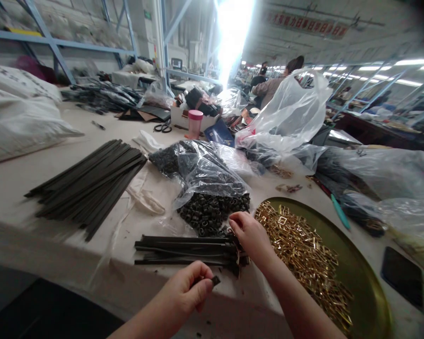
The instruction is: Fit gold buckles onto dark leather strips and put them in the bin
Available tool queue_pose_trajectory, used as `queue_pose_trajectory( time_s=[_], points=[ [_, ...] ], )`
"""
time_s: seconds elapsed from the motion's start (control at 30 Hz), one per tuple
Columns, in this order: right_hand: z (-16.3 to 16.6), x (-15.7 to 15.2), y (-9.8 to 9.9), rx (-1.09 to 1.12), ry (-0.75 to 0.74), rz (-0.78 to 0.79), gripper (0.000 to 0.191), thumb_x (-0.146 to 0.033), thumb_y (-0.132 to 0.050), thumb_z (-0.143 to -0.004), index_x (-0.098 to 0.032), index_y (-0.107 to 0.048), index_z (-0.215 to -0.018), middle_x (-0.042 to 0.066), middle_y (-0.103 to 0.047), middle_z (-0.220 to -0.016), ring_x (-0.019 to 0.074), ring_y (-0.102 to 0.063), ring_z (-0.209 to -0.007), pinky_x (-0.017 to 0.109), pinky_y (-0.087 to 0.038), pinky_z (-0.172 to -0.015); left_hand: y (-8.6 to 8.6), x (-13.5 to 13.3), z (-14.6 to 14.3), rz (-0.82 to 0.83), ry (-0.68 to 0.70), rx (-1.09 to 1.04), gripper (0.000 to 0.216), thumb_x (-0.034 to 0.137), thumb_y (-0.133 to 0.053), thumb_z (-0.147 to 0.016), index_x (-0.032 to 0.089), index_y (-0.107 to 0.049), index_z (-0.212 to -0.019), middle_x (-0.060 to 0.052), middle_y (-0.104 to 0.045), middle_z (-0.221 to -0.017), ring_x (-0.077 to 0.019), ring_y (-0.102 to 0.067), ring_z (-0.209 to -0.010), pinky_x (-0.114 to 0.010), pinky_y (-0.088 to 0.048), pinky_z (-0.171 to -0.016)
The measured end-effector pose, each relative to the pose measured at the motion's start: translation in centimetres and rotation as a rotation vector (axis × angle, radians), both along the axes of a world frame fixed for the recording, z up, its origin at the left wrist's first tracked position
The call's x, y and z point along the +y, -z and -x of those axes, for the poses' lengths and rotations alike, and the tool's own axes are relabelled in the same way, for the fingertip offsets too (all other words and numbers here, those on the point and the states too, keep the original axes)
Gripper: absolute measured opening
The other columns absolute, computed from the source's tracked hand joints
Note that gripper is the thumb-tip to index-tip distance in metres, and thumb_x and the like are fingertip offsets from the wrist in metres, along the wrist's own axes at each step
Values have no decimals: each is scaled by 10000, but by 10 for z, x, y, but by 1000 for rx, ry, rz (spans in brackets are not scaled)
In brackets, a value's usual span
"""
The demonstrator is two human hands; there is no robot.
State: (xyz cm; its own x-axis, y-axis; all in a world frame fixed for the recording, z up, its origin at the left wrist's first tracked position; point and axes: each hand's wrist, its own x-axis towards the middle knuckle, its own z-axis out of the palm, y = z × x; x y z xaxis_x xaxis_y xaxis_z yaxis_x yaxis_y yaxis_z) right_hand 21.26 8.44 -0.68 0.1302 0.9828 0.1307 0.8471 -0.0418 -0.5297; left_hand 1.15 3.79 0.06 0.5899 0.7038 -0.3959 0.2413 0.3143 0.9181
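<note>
Low at the front edge of the table, my left hand [194,287] pinches a small dark strip [216,281] between thumb and forefinger; only its end shows. My right hand [250,238] is at the near right side of a heap of small black loops [212,212]. Its fingers are curled together, and whatever they may hold is hidden. Just below that heap lies a bundle of dark straps [183,249], its right end close under my right hand. Right of this hand, a round gold tray [367,287] bears many gold rectangular buckles [300,249].
A fan of dark straps [92,183] lies on the left. Clear plastic [212,174] partly covers the black loops. Scissors [163,127] and a pink-lidded jar [195,123] stand farther back. A black phone-like slab [402,277] and a teal-handled tool [340,212] are right.
</note>
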Motion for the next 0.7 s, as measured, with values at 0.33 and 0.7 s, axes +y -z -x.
queue_pose_trajectory(
  time_s=[0.33,0.7],
  points=[
    [-16,39,22,50,55,59,90,-132,-512,-682,-163,-551,-758,50,-587,-724,189,-544,-720,302,-378,-665,2,12,5,-17,-25,49,226,393,-485,-769,170,-452,-765,73,-360,-578,-69,-326,-499,-185,-263,-468],
    [18,-77,-23,1116,-68,154,312,-356,-688,-639,-180,-544,-852,-9,-569,-722,120,-541,-642,254,-451,-619,-28,-5,-8,-248,-123,16,195,356,-471,-786,163,-484,-773,72,-388,-539,-79,-361,-493,-193,-297,-485]
  ],
)
